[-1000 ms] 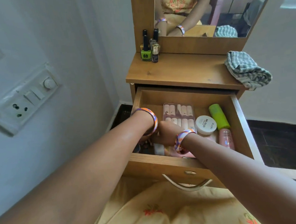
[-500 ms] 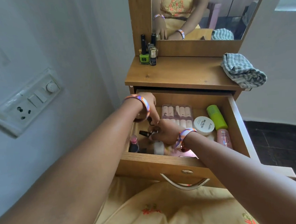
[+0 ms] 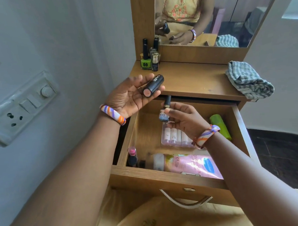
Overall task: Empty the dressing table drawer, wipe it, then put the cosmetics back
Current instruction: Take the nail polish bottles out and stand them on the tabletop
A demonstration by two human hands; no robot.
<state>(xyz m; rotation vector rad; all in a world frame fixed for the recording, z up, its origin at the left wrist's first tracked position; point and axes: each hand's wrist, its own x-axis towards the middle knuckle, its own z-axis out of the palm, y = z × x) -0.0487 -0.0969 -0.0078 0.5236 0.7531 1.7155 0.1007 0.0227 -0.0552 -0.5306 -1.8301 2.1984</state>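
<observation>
Head view: my left hand [image 3: 129,94] palm up over open wooden drawer's [image 3: 166,176] left rear corner, fingers loosely curled under black lipstick tube with pink end [image 3: 154,86]. My right hand [image 3: 185,118] pinches small nail polish bottle with black cap [image 3: 164,112] above drawer middle. Drawer holds pink sachet [image 3: 191,166], clear nail-tip box [image 3: 174,135], green tube [image 3: 219,124]; left floor bare. Wooden desk [image 3: 191,78] top open between corner polish bottles [image 3: 149,58] and checked cloth [image 3: 247,80] overhanging right edge. My forearm hides items at drawer's right.
</observation>
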